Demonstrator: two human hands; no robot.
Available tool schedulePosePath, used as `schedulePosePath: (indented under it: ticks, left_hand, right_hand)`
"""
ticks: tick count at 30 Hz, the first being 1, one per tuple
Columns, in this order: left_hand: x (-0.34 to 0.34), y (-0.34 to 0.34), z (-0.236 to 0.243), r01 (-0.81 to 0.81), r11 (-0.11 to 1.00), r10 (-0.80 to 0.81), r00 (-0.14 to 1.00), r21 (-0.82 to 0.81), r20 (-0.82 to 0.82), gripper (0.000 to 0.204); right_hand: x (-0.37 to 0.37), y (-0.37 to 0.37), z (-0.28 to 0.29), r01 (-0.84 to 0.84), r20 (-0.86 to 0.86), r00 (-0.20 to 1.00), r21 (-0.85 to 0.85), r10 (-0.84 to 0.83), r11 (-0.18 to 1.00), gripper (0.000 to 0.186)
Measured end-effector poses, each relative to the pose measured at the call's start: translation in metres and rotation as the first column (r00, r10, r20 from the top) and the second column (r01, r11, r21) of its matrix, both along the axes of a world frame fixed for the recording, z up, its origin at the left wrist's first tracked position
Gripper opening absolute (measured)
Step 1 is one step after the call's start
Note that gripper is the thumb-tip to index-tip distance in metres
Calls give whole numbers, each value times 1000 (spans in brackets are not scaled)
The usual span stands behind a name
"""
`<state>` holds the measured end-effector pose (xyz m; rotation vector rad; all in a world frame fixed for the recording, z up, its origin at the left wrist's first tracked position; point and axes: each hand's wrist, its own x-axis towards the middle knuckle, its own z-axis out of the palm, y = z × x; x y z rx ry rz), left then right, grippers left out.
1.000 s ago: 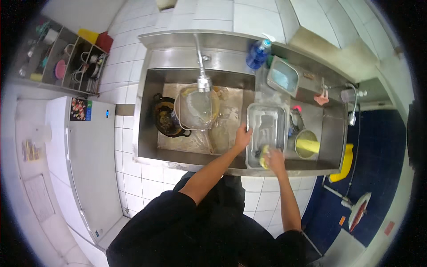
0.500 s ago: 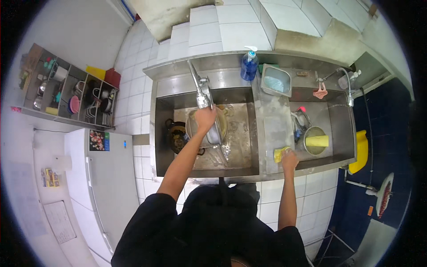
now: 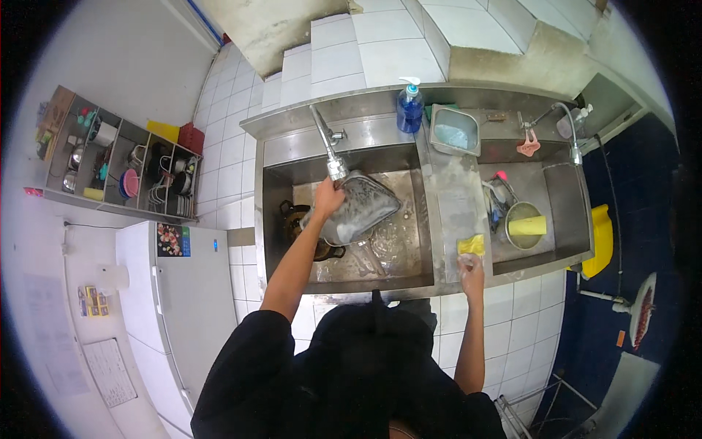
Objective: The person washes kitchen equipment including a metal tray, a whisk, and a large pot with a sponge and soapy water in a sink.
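In the left basin, my left hand grips the near-left edge of a rectangular metal pan, tilted under the faucet with suds over its surface. Beneath it, a dark two-handled pan shows in part, and other ware there is mostly hidden. On the metal strip between the basins lies a yellow sponge. My right hand is just on its near side, fingers loosely bent and a little apart, with fingertips at or close to the sponge's edge.
The right basin holds a round pot with a yellow cloth over it, and several utensils. Behind stand a blue soap bottle and a metal container. A second faucet rises at the right. A white refrigerator stands left.
The metal pan has turned from nearly edge-on to show its broad soapy face, tipping rightward. My right hand has drawn back toward me from the sponge, which lies flatter on the strip.
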<state>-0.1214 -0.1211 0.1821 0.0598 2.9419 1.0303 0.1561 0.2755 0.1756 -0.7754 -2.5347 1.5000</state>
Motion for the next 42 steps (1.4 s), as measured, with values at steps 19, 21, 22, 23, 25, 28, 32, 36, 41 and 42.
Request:
schedulePosePath:
  ticks: [19,21,22,23,25,28,32,36,41,42]
  left_hand:
    - [18,-13,-29,-720,454,-269,450,525,851,30]
    - [16,-47,-46,-724,421,-254,484,546,837,31]
    - [16,-59,-54,-718,405,-270,498,566,824,33]
    - [17,-45,-55,-720,395,-288,493,571,821,33]
    - [21,-16,-52,-771,357,-214,483,528,849,31]
    - [17,15,-35,-813,141,-303,508,565,806,30]
    - [-2,26,-28,-753,22,-310,620,657,721,29]
    - [-23,50,-40,-667,-67,-300,722,742,623,30]
    - [-71,11,-59,-262,-176,1,964,949,266,23]
    - [-73,0,-57,-255,-164,20,965,953,261,23]
  right_hand:
    - [-105,-105,115,-198,31,976,-307,217,931,42]
    - [-113,-127,137,-294,-75,956,-263,285,919,38]
    - [-115,-141,151,-312,-175,943,-153,285,938,34]
    - [-113,-142,163,-283,-256,929,-23,268,959,31]
    - [-108,-149,193,-247,-286,914,167,287,954,29]
    - [-114,-146,202,-190,-289,904,389,316,901,29]
    - [-121,-145,192,-62,-380,885,478,270,876,32]
    - [-113,-102,188,79,-340,935,487,105,870,31]
    - [-76,-96,145,-224,-145,949,314,280,923,32]
    - [-70,-101,132,-236,-154,944,299,290,925,32]
